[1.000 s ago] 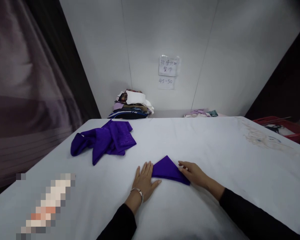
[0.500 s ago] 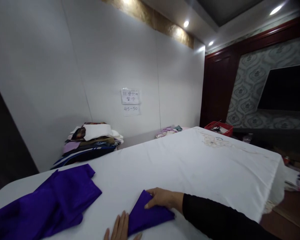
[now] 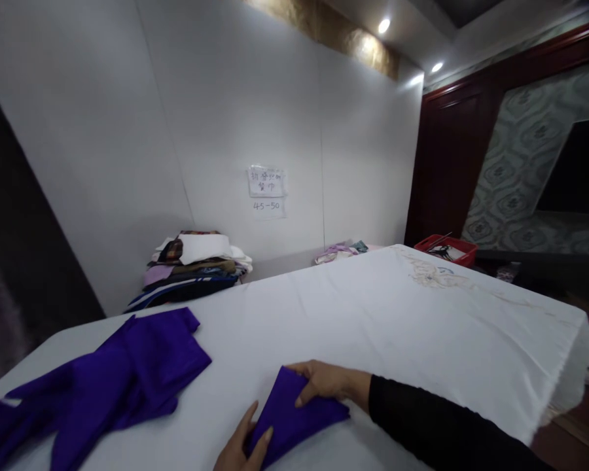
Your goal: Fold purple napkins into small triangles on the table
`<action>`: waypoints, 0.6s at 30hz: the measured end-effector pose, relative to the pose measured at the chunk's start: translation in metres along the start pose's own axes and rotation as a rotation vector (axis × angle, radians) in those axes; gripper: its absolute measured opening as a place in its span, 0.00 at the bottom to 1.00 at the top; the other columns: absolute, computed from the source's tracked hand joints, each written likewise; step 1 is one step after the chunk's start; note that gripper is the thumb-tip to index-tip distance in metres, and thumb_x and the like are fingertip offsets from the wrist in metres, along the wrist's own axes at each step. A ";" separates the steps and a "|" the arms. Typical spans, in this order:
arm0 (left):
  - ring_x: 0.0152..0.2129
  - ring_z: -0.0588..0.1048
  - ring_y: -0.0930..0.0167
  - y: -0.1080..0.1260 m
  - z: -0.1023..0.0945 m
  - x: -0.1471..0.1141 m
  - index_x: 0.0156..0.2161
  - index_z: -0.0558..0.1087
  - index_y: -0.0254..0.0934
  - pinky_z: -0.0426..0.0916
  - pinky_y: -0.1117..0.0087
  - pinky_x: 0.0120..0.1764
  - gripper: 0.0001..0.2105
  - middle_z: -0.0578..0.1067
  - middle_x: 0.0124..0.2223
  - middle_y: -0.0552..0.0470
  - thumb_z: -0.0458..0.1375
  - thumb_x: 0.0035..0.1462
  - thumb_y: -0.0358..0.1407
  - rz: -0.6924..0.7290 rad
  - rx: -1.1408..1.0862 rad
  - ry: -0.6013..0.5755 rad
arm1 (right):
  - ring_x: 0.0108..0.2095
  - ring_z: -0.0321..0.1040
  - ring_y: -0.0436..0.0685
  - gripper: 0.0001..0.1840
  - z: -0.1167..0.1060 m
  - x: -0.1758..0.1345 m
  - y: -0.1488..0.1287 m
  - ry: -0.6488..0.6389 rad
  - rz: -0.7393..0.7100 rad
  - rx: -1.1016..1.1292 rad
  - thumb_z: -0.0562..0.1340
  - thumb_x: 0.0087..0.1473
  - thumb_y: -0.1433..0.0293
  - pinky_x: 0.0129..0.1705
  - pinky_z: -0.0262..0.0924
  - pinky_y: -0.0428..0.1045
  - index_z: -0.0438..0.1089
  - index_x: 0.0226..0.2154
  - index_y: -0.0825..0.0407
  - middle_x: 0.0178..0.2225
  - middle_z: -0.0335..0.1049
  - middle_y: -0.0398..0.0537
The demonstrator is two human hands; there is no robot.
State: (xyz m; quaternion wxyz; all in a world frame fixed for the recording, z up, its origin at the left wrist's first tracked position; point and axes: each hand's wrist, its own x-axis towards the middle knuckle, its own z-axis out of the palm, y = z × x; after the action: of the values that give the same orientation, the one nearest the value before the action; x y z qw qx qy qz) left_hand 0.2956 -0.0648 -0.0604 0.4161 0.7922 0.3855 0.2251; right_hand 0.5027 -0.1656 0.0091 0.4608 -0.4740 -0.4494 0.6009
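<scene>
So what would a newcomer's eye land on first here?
Probably the folded purple cloth at the front of the white table, with the left hand at its left end and the right hand holding its far edge. Next would come the bigger rumpled purple cloth on the table's left side, and the handwritten sign on the pale wall behind.

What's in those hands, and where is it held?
A folded purple cloth: the right hand grips its upper edge near the top corner; the left hand, thumb over its left end, may be gripping too.
</scene>
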 end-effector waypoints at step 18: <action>0.39 0.71 0.68 0.025 -0.021 -0.014 0.54 0.60 0.37 0.66 0.68 0.38 0.20 0.71 0.42 0.50 0.50 0.55 0.37 -0.106 0.439 0.163 | 0.44 0.66 0.55 0.21 -0.036 0.035 0.028 0.527 -0.168 -0.515 0.55 0.51 0.70 0.48 0.58 0.53 0.65 0.48 0.55 0.44 0.70 0.52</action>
State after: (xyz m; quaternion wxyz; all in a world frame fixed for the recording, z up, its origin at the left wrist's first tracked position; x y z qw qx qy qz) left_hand 0.2833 -0.0743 -0.0286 0.2128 0.8214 0.4986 0.1772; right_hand 0.5297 -0.1323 -0.0285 0.4741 -0.6742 -0.4889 0.2857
